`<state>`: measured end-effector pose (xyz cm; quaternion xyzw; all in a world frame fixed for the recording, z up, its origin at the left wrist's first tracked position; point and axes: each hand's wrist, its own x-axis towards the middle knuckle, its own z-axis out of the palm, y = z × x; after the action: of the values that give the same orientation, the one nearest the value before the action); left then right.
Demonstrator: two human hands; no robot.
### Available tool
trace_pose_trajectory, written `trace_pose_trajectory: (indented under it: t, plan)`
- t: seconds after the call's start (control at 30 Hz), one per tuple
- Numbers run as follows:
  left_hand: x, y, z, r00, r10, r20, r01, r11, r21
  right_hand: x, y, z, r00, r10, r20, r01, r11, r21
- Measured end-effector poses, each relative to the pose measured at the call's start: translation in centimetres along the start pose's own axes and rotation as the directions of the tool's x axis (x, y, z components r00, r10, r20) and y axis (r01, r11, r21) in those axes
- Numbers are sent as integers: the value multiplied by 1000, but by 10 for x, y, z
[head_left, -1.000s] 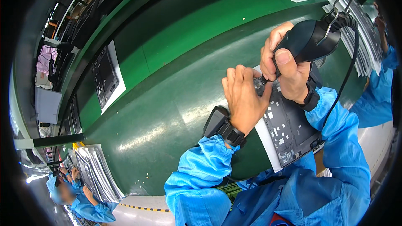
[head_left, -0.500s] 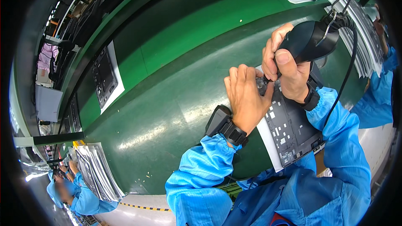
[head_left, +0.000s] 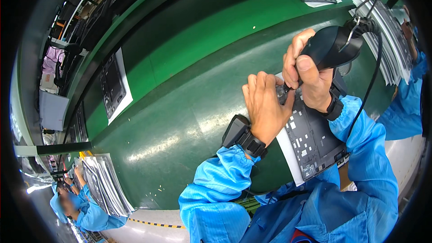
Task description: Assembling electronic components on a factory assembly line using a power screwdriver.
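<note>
My right hand [head_left: 310,81] is wrapped round a black hanging electric screwdriver [head_left: 330,45], whose working end points down at the far corner of a flat black device panel [head_left: 308,130]. That panel, dotted with small white pieces, lies on a white sheet [head_left: 290,159] close to my body. Beside the same corner is my left hand [head_left: 265,105], its thumb and fingertips drawn together near the screwdriver's lower end. Whatever those fingertips pinch is too small and too covered to make out. Black devices are strapped to both wrists.
A black cable [head_left: 380,63] hangs from the screwdriver past my right sleeve. Similar panels [head_left: 112,81] lie on the green bench at left and far right. Stacks of sheeted panels [head_left: 101,184] stand at both ends, with a co-worker [head_left: 85,204] at the left.
Both hands keep almost the same place at the panel's corner, with the view shifted slightly. At the left, the co-worker's arm has moved.
</note>
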<state>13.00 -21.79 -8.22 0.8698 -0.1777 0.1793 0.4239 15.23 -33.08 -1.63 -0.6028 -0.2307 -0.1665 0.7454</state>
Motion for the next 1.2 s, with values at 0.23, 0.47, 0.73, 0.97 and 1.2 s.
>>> trace_pose_trajectory:
  t: [0.23,0.47,0.73,0.97,1.2]
  plan:
    - [3,3,2,990,137,-38,-132,985,109,14,-33,-37,997,-70,-29,70,998,5]
    - [6,-9,7,979,204,-16,-195,954,228,2,-132,-200,989,-101,-112,27,851,-524]
    - [7,-25,-25,992,38,119,-74,944,322,-206,-192,-201,520,-586,-621,195,789,-582]
    - [15,-50,-35,961,56,270,-162,907,388,-278,-98,-104,965,-127,-230,-145,471,-870]
    - [-2,-3,-23,766,-390,511,643,454,-617,-279,-65,-113,981,-99,-167,-111,416,-903]
